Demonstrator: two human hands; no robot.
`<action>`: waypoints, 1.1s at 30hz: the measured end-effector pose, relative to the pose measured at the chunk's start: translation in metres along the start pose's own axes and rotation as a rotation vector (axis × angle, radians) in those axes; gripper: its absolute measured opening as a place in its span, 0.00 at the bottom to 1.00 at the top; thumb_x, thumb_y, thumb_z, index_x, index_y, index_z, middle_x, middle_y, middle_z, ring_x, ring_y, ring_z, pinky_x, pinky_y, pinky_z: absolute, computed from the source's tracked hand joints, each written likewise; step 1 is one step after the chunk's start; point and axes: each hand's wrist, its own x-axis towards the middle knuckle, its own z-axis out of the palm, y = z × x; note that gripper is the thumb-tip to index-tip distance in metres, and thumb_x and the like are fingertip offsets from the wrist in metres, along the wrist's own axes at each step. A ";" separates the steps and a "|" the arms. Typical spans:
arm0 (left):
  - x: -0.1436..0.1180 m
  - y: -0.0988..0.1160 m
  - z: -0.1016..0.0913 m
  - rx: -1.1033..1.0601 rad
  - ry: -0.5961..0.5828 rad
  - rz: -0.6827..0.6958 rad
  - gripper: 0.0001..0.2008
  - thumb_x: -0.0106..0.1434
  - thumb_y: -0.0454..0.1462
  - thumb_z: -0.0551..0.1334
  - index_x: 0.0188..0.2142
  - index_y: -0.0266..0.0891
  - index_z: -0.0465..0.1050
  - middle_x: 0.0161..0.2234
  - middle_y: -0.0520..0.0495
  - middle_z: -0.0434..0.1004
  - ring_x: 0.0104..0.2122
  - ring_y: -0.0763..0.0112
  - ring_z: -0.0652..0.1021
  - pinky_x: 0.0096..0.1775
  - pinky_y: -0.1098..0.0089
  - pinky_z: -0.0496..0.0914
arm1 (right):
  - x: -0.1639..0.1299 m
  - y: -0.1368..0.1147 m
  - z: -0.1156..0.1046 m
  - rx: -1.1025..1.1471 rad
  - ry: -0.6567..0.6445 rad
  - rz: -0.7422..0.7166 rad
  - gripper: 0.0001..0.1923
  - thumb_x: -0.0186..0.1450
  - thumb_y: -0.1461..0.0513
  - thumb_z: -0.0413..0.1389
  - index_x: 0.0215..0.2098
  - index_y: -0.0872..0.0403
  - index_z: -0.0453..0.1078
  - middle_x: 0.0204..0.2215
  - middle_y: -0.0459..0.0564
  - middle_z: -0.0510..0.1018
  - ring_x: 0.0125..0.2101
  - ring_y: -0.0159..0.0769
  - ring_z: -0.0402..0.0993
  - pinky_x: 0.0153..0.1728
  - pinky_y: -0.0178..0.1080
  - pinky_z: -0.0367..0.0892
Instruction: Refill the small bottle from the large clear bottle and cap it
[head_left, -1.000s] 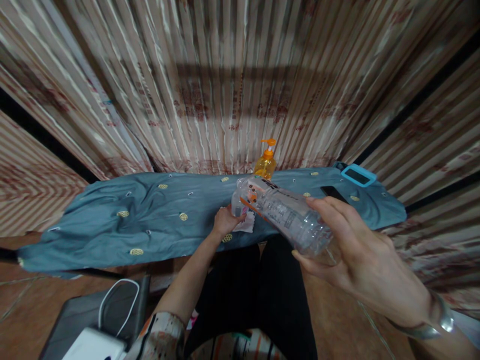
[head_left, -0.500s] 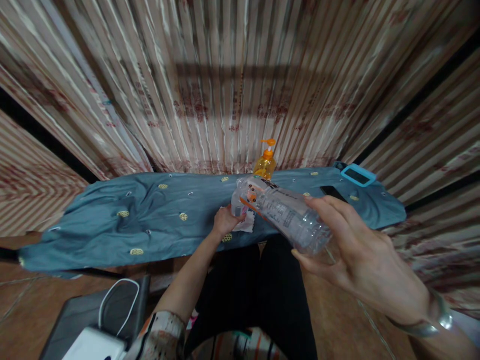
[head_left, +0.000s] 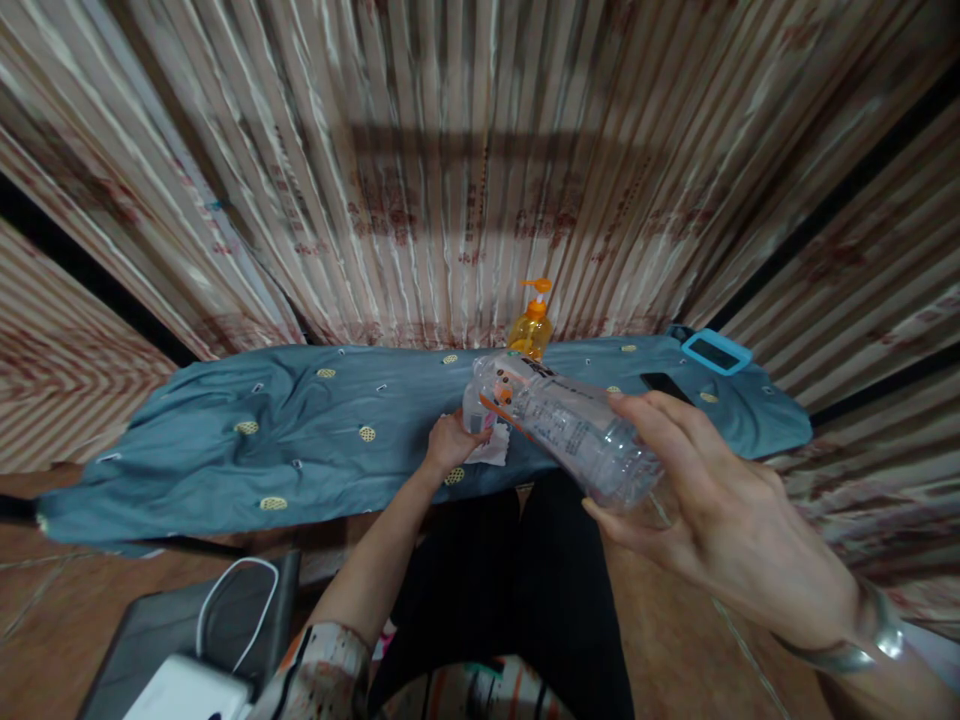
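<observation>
Head view: clear plastic bottle with orange label (head_left: 559, 425) is being gripped, tilted mouth-down, by right hand (head_left: 705, 510) over small clear cup (head_left: 474, 412) being clasped by left hand (head_left: 450, 443); pouring is barely being started.

Striped pleated curtains (head_left: 465, 180) covered the whole back wall. Floor (head_left: 45, 620) looked like brown tile, blurry. Table under blue-grey cloth (head_left: 225, 450).

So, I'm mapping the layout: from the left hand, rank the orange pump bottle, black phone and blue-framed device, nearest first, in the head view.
From the left hand:
1. Orange pump bottle, behind it, by the curtain.
2. Black phone, to the right.
3. Blue-framed device, far right corner.
</observation>
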 end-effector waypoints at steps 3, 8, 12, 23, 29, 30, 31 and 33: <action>0.000 0.000 0.000 -0.001 0.003 0.013 0.27 0.55 0.54 0.64 0.47 0.39 0.75 0.42 0.40 0.82 0.44 0.57 0.80 0.42 0.69 0.71 | 0.000 0.000 0.000 0.012 -0.003 0.000 0.33 0.64 0.49 0.52 0.61 0.59 0.56 0.51 0.64 0.70 0.45 0.50 0.77 0.35 0.46 0.79; -0.001 0.001 -0.001 -0.012 -0.007 -0.007 0.26 0.55 0.53 0.64 0.48 0.41 0.75 0.42 0.42 0.82 0.44 0.58 0.80 0.42 0.69 0.71 | 0.000 0.000 0.000 -0.001 0.000 0.001 0.34 0.64 0.49 0.53 0.62 0.59 0.56 0.52 0.64 0.70 0.46 0.51 0.76 0.35 0.46 0.79; -0.001 0.001 -0.002 -0.012 -0.014 -0.014 0.25 0.55 0.53 0.64 0.46 0.40 0.76 0.42 0.42 0.82 0.45 0.58 0.80 0.43 0.69 0.71 | 0.000 0.000 0.001 -0.005 -0.006 0.006 0.34 0.64 0.48 0.52 0.62 0.58 0.55 0.52 0.64 0.70 0.45 0.50 0.77 0.35 0.46 0.78; 0.003 -0.005 0.005 -0.002 0.032 0.029 0.27 0.55 0.55 0.63 0.45 0.39 0.76 0.40 0.39 0.82 0.43 0.55 0.80 0.41 0.67 0.72 | 0.001 0.001 0.000 0.003 0.003 -0.008 0.34 0.63 0.50 0.54 0.61 0.59 0.56 0.51 0.65 0.70 0.43 0.51 0.77 0.34 0.47 0.78; 0.001 -0.002 0.001 -0.036 0.006 0.015 0.25 0.55 0.54 0.64 0.44 0.40 0.76 0.39 0.41 0.83 0.42 0.58 0.81 0.40 0.69 0.72 | 0.002 0.002 -0.001 0.014 -0.005 -0.009 0.35 0.63 0.50 0.54 0.62 0.60 0.55 0.51 0.65 0.70 0.46 0.52 0.76 0.36 0.47 0.78; 0.000 -0.002 0.001 -0.034 0.004 0.011 0.25 0.54 0.54 0.64 0.44 0.39 0.76 0.39 0.41 0.82 0.42 0.58 0.81 0.40 0.70 0.72 | 0.002 0.002 -0.002 0.012 -0.005 -0.012 0.35 0.63 0.50 0.54 0.62 0.60 0.55 0.51 0.65 0.70 0.46 0.52 0.76 0.36 0.47 0.78; 0.000 -0.002 0.000 -0.033 0.001 0.008 0.25 0.54 0.54 0.64 0.44 0.39 0.76 0.39 0.41 0.82 0.42 0.58 0.81 0.40 0.70 0.71 | 0.002 0.002 -0.002 0.010 -0.003 -0.014 0.34 0.63 0.51 0.54 0.62 0.60 0.55 0.51 0.65 0.70 0.46 0.52 0.76 0.36 0.47 0.78; 0.001 -0.002 0.001 -0.033 -0.003 0.013 0.24 0.55 0.54 0.64 0.43 0.39 0.76 0.40 0.41 0.82 0.42 0.58 0.81 0.40 0.70 0.71 | 0.002 0.002 -0.001 0.006 -0.003 -0.009 0.34 0.63 0.51 0.54 0.61 0.60 0.55 0.51 0.64 0.70 0.45 0.51 0.77 0.36 0.47 0.78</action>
